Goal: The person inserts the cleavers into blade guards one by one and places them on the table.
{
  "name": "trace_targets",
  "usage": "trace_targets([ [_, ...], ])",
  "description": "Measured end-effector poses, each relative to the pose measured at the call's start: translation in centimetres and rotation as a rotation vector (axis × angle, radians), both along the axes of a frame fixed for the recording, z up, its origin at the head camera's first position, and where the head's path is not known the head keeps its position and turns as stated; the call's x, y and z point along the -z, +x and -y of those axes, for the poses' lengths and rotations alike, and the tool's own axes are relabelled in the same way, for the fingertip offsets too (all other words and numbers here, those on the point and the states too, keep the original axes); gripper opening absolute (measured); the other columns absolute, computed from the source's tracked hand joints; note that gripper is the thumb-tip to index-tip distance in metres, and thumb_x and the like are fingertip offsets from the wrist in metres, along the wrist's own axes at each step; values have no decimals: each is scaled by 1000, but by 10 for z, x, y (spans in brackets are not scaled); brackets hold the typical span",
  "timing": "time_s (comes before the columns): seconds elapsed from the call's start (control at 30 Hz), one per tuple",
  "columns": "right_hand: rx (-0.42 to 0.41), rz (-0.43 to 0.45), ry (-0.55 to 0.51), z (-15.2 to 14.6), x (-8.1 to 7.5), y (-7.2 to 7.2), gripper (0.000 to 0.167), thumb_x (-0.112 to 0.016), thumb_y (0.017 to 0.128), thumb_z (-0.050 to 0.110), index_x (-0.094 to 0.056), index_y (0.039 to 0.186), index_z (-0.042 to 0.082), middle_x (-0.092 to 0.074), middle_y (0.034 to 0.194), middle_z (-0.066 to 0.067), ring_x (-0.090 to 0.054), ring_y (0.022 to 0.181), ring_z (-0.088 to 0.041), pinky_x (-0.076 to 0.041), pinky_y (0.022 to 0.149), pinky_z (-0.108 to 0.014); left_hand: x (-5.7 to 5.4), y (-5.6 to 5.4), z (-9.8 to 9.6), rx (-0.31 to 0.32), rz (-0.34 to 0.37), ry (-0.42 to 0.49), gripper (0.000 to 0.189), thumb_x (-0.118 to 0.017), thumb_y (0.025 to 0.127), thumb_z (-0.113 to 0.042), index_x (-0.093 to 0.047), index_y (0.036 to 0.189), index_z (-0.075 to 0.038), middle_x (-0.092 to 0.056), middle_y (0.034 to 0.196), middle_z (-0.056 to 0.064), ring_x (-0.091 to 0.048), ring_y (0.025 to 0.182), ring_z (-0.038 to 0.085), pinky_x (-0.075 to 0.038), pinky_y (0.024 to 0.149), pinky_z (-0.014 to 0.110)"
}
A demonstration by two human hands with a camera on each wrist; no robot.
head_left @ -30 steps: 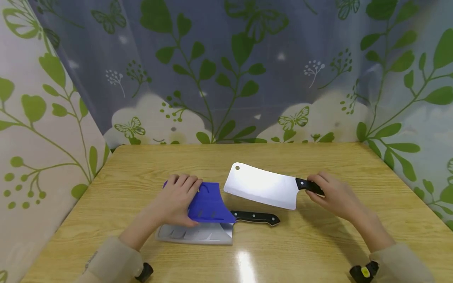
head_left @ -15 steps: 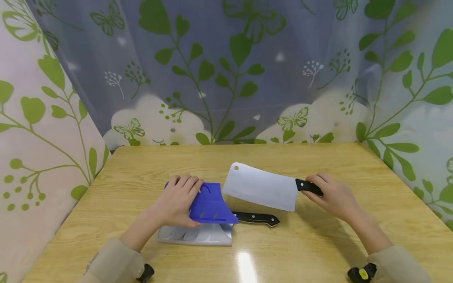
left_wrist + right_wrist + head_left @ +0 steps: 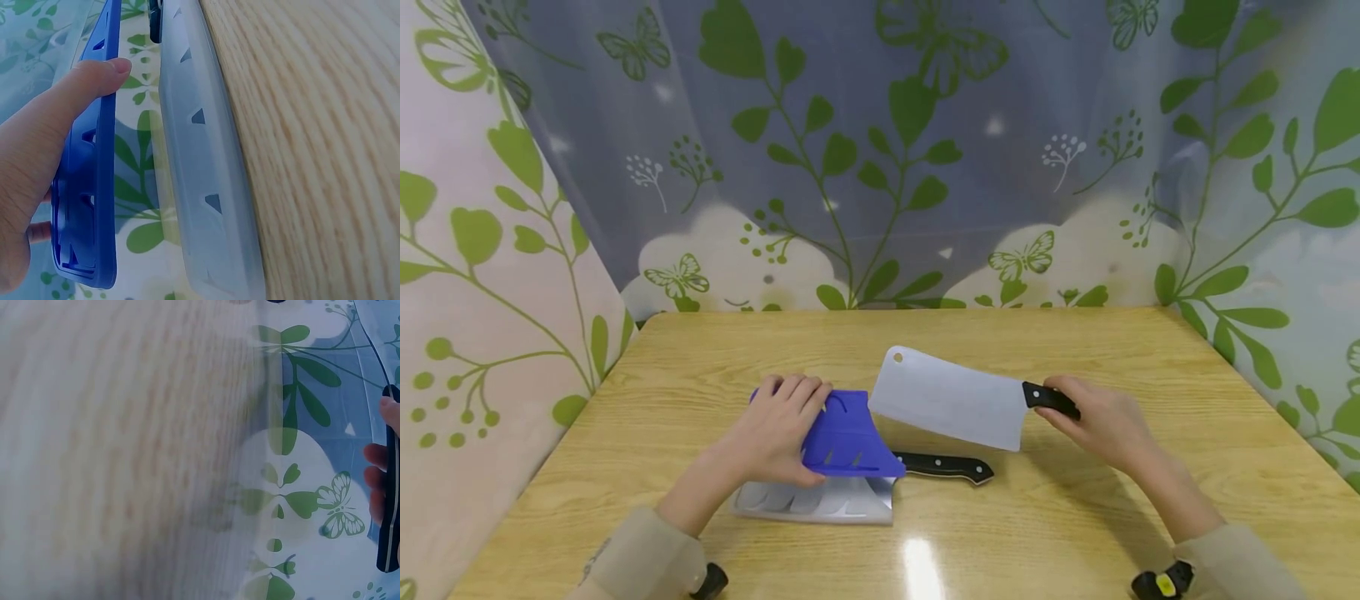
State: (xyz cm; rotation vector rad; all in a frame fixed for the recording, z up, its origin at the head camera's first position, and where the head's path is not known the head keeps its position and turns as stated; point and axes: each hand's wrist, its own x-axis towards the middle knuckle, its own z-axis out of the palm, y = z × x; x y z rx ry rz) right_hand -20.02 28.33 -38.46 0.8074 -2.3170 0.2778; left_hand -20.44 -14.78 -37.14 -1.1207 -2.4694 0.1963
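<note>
My left hand point(image 3: 778, 433) grips a blue plastic blade cover point(image 3: 846, 437), thumb along its near side and fingers over the far edge. The left wrist view shows this blue cover point(image 3: 87, 187) raised apart from a clear blade cover point(image 3: 200, 144). That clear cover encloses another knife's broad blade point(image 3: 820, 498) on the table, its black riveted handle point(image 3: 943, 467) pointing right. In my right hand point(image 3: 1105, 421) is a cleaver point(image 3: 951, 400), held by its black handle point(image 3: 1048, 398). The cleaver's bare blade points left, its holed tip corner right beside the blue cover's open end.
A wooden table point(image 3: 1037, 533) lies under everything, with a light reflection near its front. Behind it and at both sides hangs a curtain point(image 3: 865, 167) printed with leaves and butterflies.
My right hand and the cleaver have shifted slightly left, bringing the blade tip closer to the blue cover. The left hand and blue cover have moved very slightly right. The covered knife stays put.
</note>
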Motion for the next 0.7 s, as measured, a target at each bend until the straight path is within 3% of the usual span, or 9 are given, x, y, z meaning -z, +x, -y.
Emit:
trace_targets([
  [0.23,-14,2,-35,0,1,0,33,-62,86,41,-61,98,9,-67,80,-6,-59,54,-15,-39,39,-26,0,0,1,0,-1,19,111,-66,51,-73,-46,130,3,-51,121,16,-45,109,32,-35,84,49],
  [0.43,6,54,-61,2,0,1,30,-78,71,21,-63,95,11,-67,79,-3,-58,55,-12,-40,44,-26,0,0,1,-5,-1,39,111,-66,50,-73,-47,129,3,-50,120,16,-45,108,31,-36,84,49],
  [0.7,-2,100,-74,4,-3,3,33,-80,65,12,-65,94,12,-67,81,-1,-59,59,-13,-44,48,-28,2,0,3,-4,-14,37,112,-66,50,-73,-47,130,2,-50,120,15,-45,108,30,-37,83,49],
])
